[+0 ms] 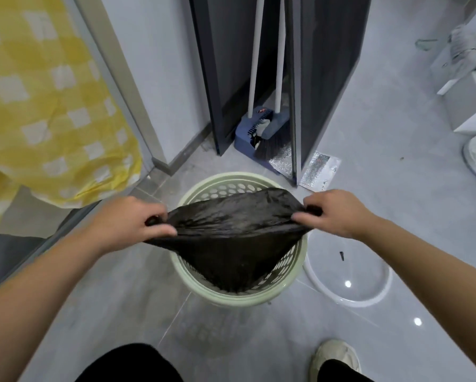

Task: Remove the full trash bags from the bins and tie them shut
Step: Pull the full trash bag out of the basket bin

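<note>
Trash bag (231,244): black. Its mouth is pulled flat into a wide band above the bin, and its body narrows downward and hangs inside the bin against the near wall.
Bin (194,283): pale green round basket with a perforated wall, standing upright on the floor. The far rim is exposed, and the bag crosses over the left and right rim.
Left hand (132,224): fingers curled, thumb beneath, pinching the bag's left corner just outside the rim.
Right hand (333,213): fingers curled over, thumb pointing inward, gripping the bag's right corner above the rim.
Floor (382,188): grey glossy tile. The widest bare stretch lies right of and beyond the bin.
Left edge: a wall corner with skirting and a hanging yellow checked cloth (47,106) close in near the left forearm.
Far edge: two dark upright panels (223,64), with a blue dustpan and broom (261,133) standing between them, near the bin's far rim. A foil sheet (318,172) lies flat by the right panel.
Right edge: a white ring (349,300) lies flat on the tile just beside the bin. White furniture (468,86) stands well apart.
Near edge: dark trouser legs and one pale shoe (333,357), near the bin's base.
</note>
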`<act>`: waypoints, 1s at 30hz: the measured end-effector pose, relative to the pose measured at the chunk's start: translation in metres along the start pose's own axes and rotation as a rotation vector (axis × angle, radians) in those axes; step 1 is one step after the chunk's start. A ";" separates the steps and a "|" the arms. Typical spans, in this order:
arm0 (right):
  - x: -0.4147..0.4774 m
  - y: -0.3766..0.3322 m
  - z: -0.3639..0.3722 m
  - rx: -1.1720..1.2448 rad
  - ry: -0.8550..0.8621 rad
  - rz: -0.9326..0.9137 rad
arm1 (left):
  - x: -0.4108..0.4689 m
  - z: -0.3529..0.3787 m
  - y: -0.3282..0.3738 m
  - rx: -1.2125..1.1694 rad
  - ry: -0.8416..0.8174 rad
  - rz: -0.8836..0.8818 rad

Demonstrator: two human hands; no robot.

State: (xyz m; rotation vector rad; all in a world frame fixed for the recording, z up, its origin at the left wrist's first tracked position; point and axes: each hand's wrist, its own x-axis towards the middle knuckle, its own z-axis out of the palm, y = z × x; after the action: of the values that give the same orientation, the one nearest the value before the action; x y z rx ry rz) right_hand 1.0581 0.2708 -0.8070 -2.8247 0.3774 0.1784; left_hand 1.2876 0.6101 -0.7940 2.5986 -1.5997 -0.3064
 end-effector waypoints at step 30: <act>0.049 -0.133 0.074 0.930 -0.394 -0.194 | 0.059 -0.002 0.075 -0.809 -0.088 -0.229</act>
State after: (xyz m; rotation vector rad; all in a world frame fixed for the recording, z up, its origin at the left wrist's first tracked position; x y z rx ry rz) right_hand 1.1350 0.4037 -0.8507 -1.8383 0.0549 0.3881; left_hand 1.2482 0.5235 -0.7876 2.1185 -0.8969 -0.8779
